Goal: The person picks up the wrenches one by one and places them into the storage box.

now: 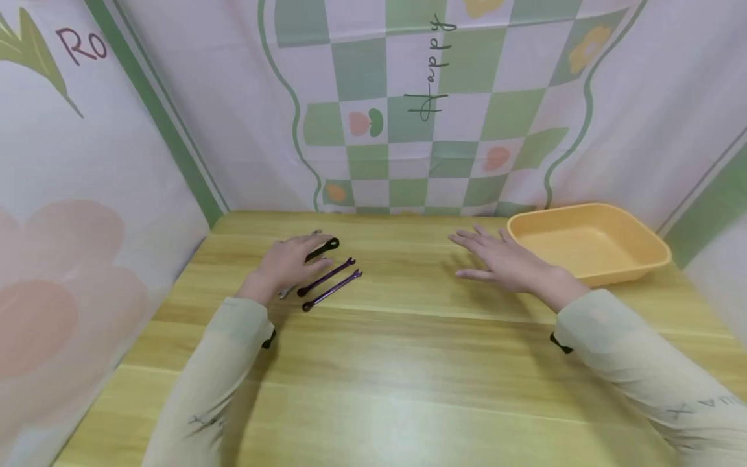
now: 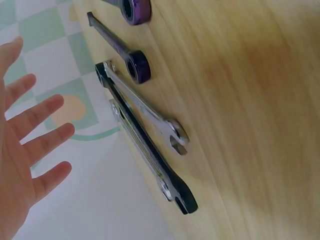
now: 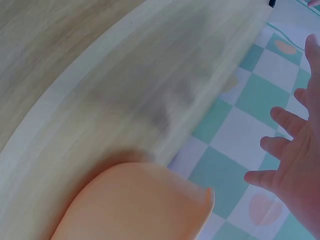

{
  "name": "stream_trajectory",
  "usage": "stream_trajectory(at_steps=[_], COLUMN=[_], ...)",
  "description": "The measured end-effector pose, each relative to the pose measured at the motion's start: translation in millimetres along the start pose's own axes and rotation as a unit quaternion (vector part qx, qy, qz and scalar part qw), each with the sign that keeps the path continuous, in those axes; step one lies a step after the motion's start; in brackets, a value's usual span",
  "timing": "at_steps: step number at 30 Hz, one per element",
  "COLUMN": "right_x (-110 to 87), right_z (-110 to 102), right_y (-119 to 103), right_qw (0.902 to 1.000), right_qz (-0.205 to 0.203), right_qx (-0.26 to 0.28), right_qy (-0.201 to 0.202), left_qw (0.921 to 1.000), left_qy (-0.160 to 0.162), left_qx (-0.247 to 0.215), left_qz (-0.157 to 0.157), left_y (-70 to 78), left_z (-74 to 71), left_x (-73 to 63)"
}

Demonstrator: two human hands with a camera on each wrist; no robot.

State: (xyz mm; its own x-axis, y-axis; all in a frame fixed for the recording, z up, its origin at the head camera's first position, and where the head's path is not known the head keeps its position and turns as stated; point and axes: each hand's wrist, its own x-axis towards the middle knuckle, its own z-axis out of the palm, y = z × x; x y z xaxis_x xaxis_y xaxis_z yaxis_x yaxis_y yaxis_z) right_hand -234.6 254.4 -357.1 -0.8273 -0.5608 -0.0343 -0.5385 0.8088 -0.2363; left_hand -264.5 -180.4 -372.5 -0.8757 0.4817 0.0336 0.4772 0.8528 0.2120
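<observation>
The left hand (image 1: pixel 287 263) is hovering spread above wrenches (image 1: pixel 332 290) lying on the worktop (image 1: pixel 397 350); the right hand (image 1: pixel 506 261), also spread, beside the yellow tray (image 1: pixel 595 245). Grasping is seemingly being prepared; the next move is probably requiring pinching one wrench.

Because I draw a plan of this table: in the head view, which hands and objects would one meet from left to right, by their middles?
Left hand → nearest purple wrench → right hand → yellow tray
</observation>
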Motion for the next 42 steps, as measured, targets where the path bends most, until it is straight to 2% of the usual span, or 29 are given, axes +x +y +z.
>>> stream_trajectory(at_steps=[7, 17, 22, 29, 38, 42], right_x=[-11.4, -26.9, -32.3, -41.5, -52.0, -56.4], right_z=[-5.6, -11.6, -13.2, -12.5, -8.9, -4.9], right_y=[5.4, 21.4, 27.4, 37.7, 52.1, 56.9], right_qw=[0.9998, 0.9989, 0.9984, 0.9964, 0.994, 0.994], right_qz=[0.005, 0.019, 0.036, 0.063, 0.087, 0.084], right_qx=[0.016, 0.025, 0.029, 0.033, 0.044, 0.048], right_qy=[0.007, 0.035, 0.034, 0.047, 0.049, 0.05], left_qw=[0.9999, 0.9972, 0.9952, 0.9921, 0.9895, 0.9882], left_qy=[0.007, 0.008, 0.007, -0.001, 0.003, -0.001], left_qx=[-0.01, -0.068, -0.09, -0.11, -0.13, -0.139], left_qz=[-0.004, -0.03, -0.038, -0.06, -0.063, -0.064], left_y=[-5.1, -12.9, -22.8, -28.8, -35.7, -37.4], left_z=[-3.4, -6.3, -5.1, -4.2, -0.7, 0.5], left_x=[-5.8, -10.3, -11.6, -14.9, -16.4, -16.3])
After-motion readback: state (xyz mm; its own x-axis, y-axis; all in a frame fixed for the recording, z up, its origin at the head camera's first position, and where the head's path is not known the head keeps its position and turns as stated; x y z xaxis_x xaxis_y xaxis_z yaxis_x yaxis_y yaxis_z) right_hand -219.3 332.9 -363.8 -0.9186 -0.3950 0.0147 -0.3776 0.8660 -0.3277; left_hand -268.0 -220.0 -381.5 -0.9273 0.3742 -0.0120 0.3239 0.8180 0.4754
